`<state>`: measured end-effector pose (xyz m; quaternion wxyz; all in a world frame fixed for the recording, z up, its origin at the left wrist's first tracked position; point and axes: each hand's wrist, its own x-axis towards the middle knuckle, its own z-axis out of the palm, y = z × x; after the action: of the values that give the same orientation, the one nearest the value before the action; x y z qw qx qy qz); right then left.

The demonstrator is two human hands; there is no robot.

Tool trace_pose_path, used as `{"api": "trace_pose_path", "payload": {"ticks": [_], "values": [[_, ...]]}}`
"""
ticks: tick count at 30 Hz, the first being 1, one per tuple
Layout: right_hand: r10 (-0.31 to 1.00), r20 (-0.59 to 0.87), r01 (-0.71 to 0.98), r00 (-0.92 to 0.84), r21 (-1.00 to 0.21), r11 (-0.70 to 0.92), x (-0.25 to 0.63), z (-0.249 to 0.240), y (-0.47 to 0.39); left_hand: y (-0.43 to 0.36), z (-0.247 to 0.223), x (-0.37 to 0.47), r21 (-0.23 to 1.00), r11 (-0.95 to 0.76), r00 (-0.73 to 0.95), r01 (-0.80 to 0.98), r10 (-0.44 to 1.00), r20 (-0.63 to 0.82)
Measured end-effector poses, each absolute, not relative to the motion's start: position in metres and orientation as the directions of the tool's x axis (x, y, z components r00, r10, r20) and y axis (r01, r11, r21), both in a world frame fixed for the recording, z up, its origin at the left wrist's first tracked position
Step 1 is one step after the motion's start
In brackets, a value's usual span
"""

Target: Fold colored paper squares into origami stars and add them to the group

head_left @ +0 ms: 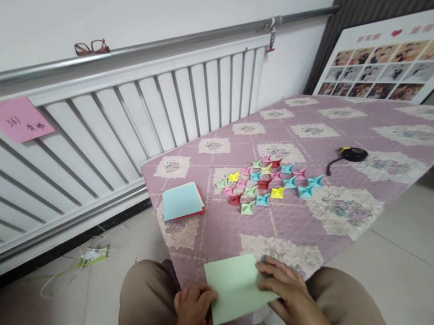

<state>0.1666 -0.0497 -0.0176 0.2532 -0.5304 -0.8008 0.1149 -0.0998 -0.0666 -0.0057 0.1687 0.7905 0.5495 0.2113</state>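
A pale green sheet of paper [236,288] is held flat at the near edge of the table, just in front of my lap. My left hand [193,311] pinches its left edge, with the thumb and fingers pressed together there. On the right edge, the fingers of my right hand [284,285] lie over the sheet and grip it; part of that edge is hidden beneath them. Beyond the sheet stand rows of small folded paper pieces [263,183] in several colours. To their left lies a stack of coloured paper [182,201], light blue on top.
A patterned pink tablecloth [221,234] covers the table. A black object with a strap [353,154] lies at the right. Behind are a white radiator [173,103], a pipe carrying glasses [91,48], and a photo board [392,61]. A power strip [94,255] is on the floor.
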Motion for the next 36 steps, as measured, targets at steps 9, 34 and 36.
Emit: {"api": "trace_pose_path", "payload": {"ticks": [9, 34, 36], "values": [[0.9, 0.371, 0.819, -0.229, -0.426, 0.384, 0.162, -0.02, -0.047, -0.058, -0.002, -0.096, 0.514, -0.189, 0.184, 0.837, 0.981, 0.061], [0.883, 0.469, 0.899, -0.03, -0.374, 0.229, 0.147, -0.025, -0.033, -0.03, 0.02, -0.084, 0.314, -0.035, 0.087, 0.949, 0.985, -0.151], [0.884, 0.466, 0.905, -0.026, -0.364, 0.218, 0.146, -0.025, -0.033, -0.03, 0.02, -0.084, 0.312, -0.039, 0.089, 0.949, 0.985, -0.149]]}}
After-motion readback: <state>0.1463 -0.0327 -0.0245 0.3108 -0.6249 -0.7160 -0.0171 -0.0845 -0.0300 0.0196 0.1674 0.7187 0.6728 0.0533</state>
